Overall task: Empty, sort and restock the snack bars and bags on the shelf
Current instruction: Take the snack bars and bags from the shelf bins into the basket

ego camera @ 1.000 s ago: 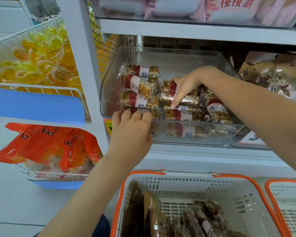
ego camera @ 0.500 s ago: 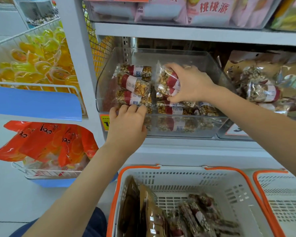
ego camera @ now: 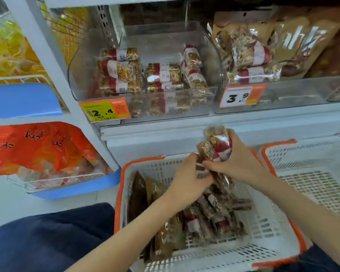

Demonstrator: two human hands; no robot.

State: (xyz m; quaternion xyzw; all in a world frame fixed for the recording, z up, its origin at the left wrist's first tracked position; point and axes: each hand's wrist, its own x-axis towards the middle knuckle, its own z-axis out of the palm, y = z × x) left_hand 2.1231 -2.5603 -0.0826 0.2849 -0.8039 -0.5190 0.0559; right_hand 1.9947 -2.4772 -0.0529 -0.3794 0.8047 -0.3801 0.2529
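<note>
My right hand (ego camera: pixel 238 161) grips a couple of nut snack bars (ego camera: pixel 217 144) with red and white labels, held above the white basket with orange rim (ego camera: pixel 143 160). My left hand (ego camera: pixel 186 183) reaches in beside them, its fingers touching the lower ends of the bars. More bars and brown bags (ego camera: pixel 208 214) lie inside the basket. Up on the shelf, a clear bin (ego camera: pixel 185 107) holds several stacked bars (ego camera: pixel 120 73) of the same kind.
A second clear bin (ego camera: pixel 302 95) to the right holds nut bars and brown bags, with a 3.9 price tag (ego camera: pixel 241 96). Another white basket (ego camera: pixel 312 173) sits at the right. Orange bags (ego camera: pixel 37 148) fill a wire rack at left. My knee (ego camera: pixel 47 238) is at lower left.
My right hand lifted bars out of the shelf bin and carried them down over the basket. My left hand left the bin's front edge and came down to meet them. My head tilted down.
</note>
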